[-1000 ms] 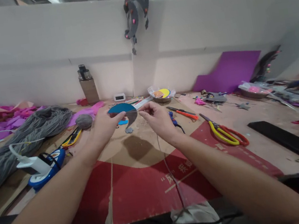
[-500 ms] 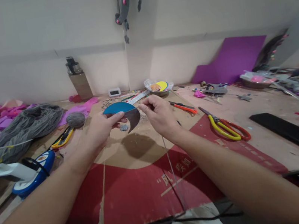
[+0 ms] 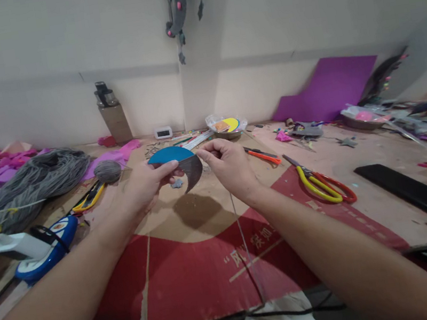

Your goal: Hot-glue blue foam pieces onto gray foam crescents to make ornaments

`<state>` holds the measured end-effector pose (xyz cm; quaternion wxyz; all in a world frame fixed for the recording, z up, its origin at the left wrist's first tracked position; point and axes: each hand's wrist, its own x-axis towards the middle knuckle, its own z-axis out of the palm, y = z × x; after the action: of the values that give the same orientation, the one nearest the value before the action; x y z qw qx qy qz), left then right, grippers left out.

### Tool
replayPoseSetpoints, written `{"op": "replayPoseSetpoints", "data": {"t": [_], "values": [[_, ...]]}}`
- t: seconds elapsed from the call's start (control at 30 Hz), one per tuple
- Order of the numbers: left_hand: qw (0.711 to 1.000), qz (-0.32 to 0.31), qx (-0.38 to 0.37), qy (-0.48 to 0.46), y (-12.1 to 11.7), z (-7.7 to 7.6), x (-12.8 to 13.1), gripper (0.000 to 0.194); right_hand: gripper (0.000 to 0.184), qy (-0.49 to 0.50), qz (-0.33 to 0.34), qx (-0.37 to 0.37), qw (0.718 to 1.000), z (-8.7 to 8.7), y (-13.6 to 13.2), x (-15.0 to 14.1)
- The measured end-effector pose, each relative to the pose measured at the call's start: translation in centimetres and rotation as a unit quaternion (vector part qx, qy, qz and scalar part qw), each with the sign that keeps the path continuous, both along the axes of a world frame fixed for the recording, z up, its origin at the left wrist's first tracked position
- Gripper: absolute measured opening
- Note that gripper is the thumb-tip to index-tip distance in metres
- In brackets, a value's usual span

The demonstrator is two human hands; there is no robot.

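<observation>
We hold a blue and grey curved piece [image 3: 172, 154] up over the bench [image 3: 363, 158].
Our left hand [image 3: 140, 186] pinches the piece on its left side, with the thumb on top. Our right hand [image 3: 231, 169] has its fingertips close together, just beside the piece's right edge, but we cannot tell if they grip anything. A thin grey string [image 3: 240, 223] runs down below our right hand, over the red and brown cardboard [image 3: 191, 277]. A little grey star [image 3: 177, 183] shows just under the piece. To our right are big scissors [image 3: 319, 186], with one yellow handle and one red, and a long black thing [image 3: 417, 192]. To our left sit a grey yarn ball [image 3: 108, 171] and a yellow cutter [image 3: 89, 199].
</observation>
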<state>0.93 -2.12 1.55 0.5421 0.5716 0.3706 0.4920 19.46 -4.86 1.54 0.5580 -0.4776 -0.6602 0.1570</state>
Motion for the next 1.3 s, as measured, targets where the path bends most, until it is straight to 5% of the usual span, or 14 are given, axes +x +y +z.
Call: {"op": "replayPoseSetpoints", "data": {"t": [0.33,0.73,1.07,1.3], "values": [[0.999,-0.027,-0.027,-0.023,-0.1,0.0,-0.2,0.022,0.021,0.113,0.080,-0.087,0.987,0.5,0.1,-0.2],[0.992,-0.068,-0.073,-0.077,-0.1,0.0,0.1,0.024,0.033,0.300,0.169,-0.186,0.920,-0.1,0.3,-0.7],[0.997,-0.047,-0.064,-0.015,-0.9,-0.1,0.6,0.025,0.034,0.276,0.170,-0.162,0.932,-0.6,0.2,-1.0],[0.993,-0.043,-0.092,-0.066,-0.9,-0.3,0.9,0.016,0.029,0.260,0.171,-0.155,0.938,-0.7,0.1,-1.2]]}}
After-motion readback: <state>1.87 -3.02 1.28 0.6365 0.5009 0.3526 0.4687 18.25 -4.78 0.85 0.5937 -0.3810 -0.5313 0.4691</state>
